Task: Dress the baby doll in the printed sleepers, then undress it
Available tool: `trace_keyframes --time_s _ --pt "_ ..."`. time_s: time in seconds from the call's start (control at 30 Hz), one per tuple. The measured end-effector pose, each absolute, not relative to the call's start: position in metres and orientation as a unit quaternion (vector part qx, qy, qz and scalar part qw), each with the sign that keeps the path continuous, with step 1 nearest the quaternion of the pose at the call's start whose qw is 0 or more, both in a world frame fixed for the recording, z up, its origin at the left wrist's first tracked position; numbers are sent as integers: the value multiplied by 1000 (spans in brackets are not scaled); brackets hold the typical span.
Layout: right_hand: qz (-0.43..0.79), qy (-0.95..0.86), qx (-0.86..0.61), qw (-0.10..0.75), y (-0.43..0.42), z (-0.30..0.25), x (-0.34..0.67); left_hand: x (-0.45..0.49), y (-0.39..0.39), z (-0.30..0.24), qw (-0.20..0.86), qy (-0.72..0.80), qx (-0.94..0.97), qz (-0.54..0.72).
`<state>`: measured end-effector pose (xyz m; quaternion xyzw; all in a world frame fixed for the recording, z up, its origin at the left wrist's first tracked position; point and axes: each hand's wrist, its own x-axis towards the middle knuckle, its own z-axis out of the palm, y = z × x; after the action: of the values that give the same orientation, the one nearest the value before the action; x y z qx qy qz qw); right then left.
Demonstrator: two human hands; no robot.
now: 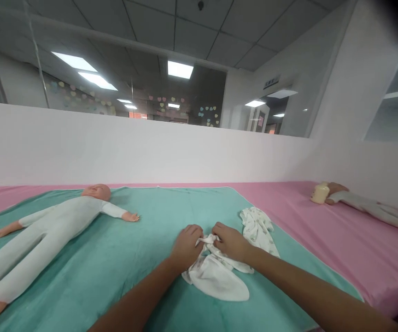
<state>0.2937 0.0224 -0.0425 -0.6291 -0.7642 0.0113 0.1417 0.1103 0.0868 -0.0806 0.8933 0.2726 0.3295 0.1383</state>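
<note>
Both hands are closed on a small white baby garment (216,279) bunched on the green blanket (157,207). My left hand (188,246) pinches its upper left edge, and my right hand (231,242) grips the edge just opposite, a short gap between them. A rounded white end of the garment lies toward me; its exact kind is hard to tell in the folds. Just beyond my right hand lies a crumpled white cloth with a faint print (257,226). To the left, a baby doll (61,219) in a white suit lies on its back, arms spread.
A pink sheet (323,240) covers the surface under the blanket. At the far right lies a second doll (365,205), beside a cream-coloured container (319,192). A low white wall (143,150) with glass above it closes off the back.
</note>
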Motion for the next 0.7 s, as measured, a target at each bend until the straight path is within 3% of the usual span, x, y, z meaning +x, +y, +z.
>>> trace_keyframes --time_s 0.13,0.37,0.53,0.7 --pt "-120 -765 -612 160 -8 -5 296 99 67 -49 8 332 879 342" --pt "-254 -741 -576 231 -49 62 312 66 46 30 -104 425 826 355" --pt "-125 -682 -621 365 -58 79 322 27 46 87 -55 461 792 396" --pt "24 -706 -611 357 -76 75 314 1 18 113 -31 453 793 405"
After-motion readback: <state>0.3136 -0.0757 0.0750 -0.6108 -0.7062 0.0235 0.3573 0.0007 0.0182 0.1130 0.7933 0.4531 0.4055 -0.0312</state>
